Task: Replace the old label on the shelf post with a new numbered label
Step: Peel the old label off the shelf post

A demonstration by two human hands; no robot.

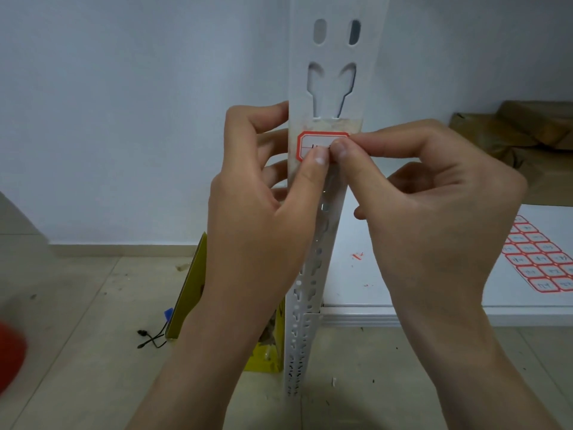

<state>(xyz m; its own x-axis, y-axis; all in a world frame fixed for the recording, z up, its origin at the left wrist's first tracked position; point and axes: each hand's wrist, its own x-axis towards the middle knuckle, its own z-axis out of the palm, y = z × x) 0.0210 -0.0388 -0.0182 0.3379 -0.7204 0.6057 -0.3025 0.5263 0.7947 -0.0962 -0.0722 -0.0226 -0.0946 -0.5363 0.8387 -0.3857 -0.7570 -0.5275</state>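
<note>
On the post face: a red-bordered label point(313, 147) lies against the white slotted shelf post point(325, 88), just below a keyhole slot pair.
Left hand point(263, 206): thumb tip presses the label's lower edge; the fingers curl behind the post.
Right hand point(434, 206): thumb and forefinger pinch the label's right end.
Shelf board point(356, 274): white, carrying a sheet of red-bordered labels point(541, 256) at right.
Floor: a yellow box point(192, 287) stands beside the post.

label point(313, 145) on shelf post point(335, 88): writing hidden | label sheet point(539, 259): marks unreadable
</note>
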